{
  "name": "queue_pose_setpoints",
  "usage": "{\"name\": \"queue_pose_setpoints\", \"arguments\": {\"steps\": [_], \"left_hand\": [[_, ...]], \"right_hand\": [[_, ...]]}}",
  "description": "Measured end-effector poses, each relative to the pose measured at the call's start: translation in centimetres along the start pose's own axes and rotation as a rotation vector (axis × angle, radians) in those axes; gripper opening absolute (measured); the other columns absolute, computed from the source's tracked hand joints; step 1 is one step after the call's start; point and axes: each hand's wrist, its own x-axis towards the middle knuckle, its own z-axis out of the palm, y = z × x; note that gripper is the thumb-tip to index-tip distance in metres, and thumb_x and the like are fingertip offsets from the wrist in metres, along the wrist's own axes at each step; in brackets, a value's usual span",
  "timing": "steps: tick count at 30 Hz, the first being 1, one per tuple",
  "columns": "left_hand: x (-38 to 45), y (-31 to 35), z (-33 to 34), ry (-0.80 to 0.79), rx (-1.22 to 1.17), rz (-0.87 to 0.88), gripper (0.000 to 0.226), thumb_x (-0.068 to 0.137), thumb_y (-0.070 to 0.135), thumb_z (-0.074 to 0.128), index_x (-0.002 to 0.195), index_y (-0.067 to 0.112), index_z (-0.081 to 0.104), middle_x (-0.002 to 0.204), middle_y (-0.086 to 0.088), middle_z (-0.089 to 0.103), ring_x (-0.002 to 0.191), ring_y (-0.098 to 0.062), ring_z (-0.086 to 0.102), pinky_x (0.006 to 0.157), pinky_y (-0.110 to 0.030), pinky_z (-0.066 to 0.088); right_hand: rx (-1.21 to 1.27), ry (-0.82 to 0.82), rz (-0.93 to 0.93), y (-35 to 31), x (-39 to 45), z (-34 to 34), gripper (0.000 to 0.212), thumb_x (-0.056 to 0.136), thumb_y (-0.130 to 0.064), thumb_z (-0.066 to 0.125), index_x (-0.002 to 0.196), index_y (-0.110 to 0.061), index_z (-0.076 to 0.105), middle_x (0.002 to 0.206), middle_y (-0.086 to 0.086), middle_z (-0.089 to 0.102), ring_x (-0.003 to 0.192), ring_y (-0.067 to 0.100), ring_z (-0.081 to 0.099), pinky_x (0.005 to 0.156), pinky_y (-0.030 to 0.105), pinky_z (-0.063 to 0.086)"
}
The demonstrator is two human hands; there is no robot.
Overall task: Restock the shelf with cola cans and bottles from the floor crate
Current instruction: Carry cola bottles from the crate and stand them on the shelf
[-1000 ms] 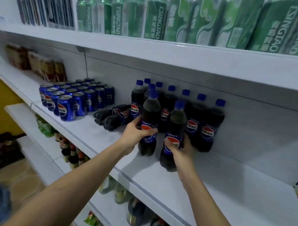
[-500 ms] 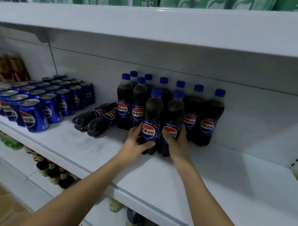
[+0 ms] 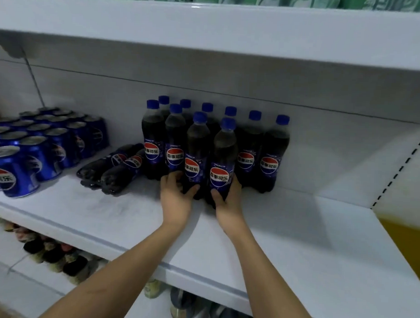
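Note:
Several upright cola bottles with blue caps stand in rows at the back of the white shelf (image 3: 296, 245). My left hand (image 3: 176, 198) grips the base of a front cola bottle (image 3: 196, 146). Beside it, my right hand (image 3: 226, 202) grips the base of another front cola bottle (image 3: 224, 150). Both bottles stand on the shelf, pressed against the row behind. Two more bottles (image 3: 116, 165) lie on their sides to the left. Several blue cola cans (image 3: 35, 145) stand in a block at the far left.
The shelf above (image 3: 209, 23) hangs low over the bottles and carries green packs. A lower shelf (image 3: 33, 283) holds dark jars and bottles. The shelf's right side panel (image 3: 394, 165) closes off the right end, with bare shelf in front of it.
Both hands have pushed the two front bottles back against the standing rows. The view has come closer to the shelf.

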Motion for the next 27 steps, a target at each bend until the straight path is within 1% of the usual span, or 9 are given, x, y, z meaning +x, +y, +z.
{"name": "queue_pose_setpoints", "arguments": {"steps": [2,4,11,13,15,18,22,25,27], "left_hand": [[0.2,-0.6,0.1,-0.002,0.008,-0.001,0.055,0.069,0.007,0.085,0.11,0.029,0.056,0.114,0.008,0.053,0.098,-0.018,0.063,0.082,-0.042,0.059],[0.1,-0.9,0.3,0.021,0.071,0.027,0.05,0.072,0.008,0.081,0.108,0.031,0.055,0.112,0.006,0.057,0.098,-0.014,0.061,0.08,-0.044,0.059],[0.7,0.6,0.9,0.033,0.142,0.03,0.036,0.082,0.01,0.076,0.115,0.017,0.062,0.108,0.001,0.061,0.092,-0.018,0.062,0.078,-0.034,0.054],[0.8,1.1,1.5,0.046,0.139,-0.034,0.04,0.082,0.01,0.074,0.116,0.026,0.061,0.108,0.005,0.063,0.094,-0.015,0.064,0.081,-0.036,0.056],[0.9,1.4,1.8,0.071,0.146,-0.106,0.044,0.079,0.011,0.071,0.113,0.035,0.058,0.096,0.01,0.065,0.087,-0.011,0.066,0.078,-0.037,0.059],[1.0,1.7,1.9,0.027,0.149,-0.181,0.04,0.081,0.01,0.07,0.114,0.029,0.06,0.08,0.009,0.064,0.075,-0.011,0.065,0.064,-0.026,0.052],[1.0,1.8,1.5,0.023,0.118,-0.226,0.04,0.082,0.008,0.068,0.115,0.03,0.062,0.081,0.009,0.065,0.076,-0.005,0.064,0.059,-0.009,0.042],[0.6,2.2,1.2,-0.026,0.073,-0.232,0.048,0.083,0.006,0.065,0.127,0.025,0.062,0.085,0.007,0.066,0.082,-0.009,0.065,0.072,-0.016,0.049],[0.1,2.6,0.9,-0.076,0.05,-0.239,0.055,0.083,0.008,0.066,0.132,0.029,0.056,0.091,0.009,0.065,0.088,-0.008,0.064,0.077,-0.02,0.049]], "right_hand": [[-0.083,0.004,0.039,-0.1,0.0,-0.1,0.073,0.094,-0.009,0.063,0.156,-0.019,0.025,0.154,0.008,0.03,0.138,0.018,0.031,0.115,0.029,0.024],[-0.107,0.015,0.055,0.0,0.0,-0.1,0.074,0.095,-0.015,0.063,0.157,-0.02,0.024,0.152,0.009,0.029,0.133,0.017,0.032,0.109,0.023,0.022],[-0.084,0.179,0.128,0.7,0.9,0.3,0.06,0.085,-0.03,0.077,0.137,-0.018,0.049,0.13,0.001,0.06,0.121,0.025,0.053,0.1,0.04,0.046],[-0.12,0.204,0.124,0.7,1.2,0.5,0.059,0.085,-0.035,0.076,0.135,-0.02,0.05,0.132,0.002,0.057,0.12,0.024,0.053,0.094,0.035,0.045],[-0.166,0.227,0.136,0.6,1.6,0.6,0.059,0.086,-0.039,0.075,0.137,-0.022,0.05,0.135,0.005,0.051,0.121,0.023,0.052,0.089,0.029,0.04],[-0.211,0.235,0.163,0.3,2.1,0.6,0.059,0.088,-0.043,0.071,0.139,-0.025,0.047,0.14,0.005,0.047,0.123,0.026,0.051,0.095,0.035,0.043],[-0.23,0.219,0.188,0.5,2.5,0.6,0.062,0.09,-0.046,0.068,0.143,-0.025,0.044,0.144,0.004,0.045,0.125,0.028,0.052,0.099,0.042,0.044],[-0.217,0.178,0.205,0.5,2.8,0.2,0.064,0.089,-0.046,0.069,0.144,-0.024,0.044,0.144,0.005,0.045,0.125,0.028,0.052,0.098,0.042,0.044],[-0.177,0.114,0.226,0.5,3.2,0.0,0.066,0.087,-0.045,0.072,0.143,-0.021,0.046,0.141,0.006,0.048,0.124,0.028,0.053,0.099,0.043,0.045]]}}
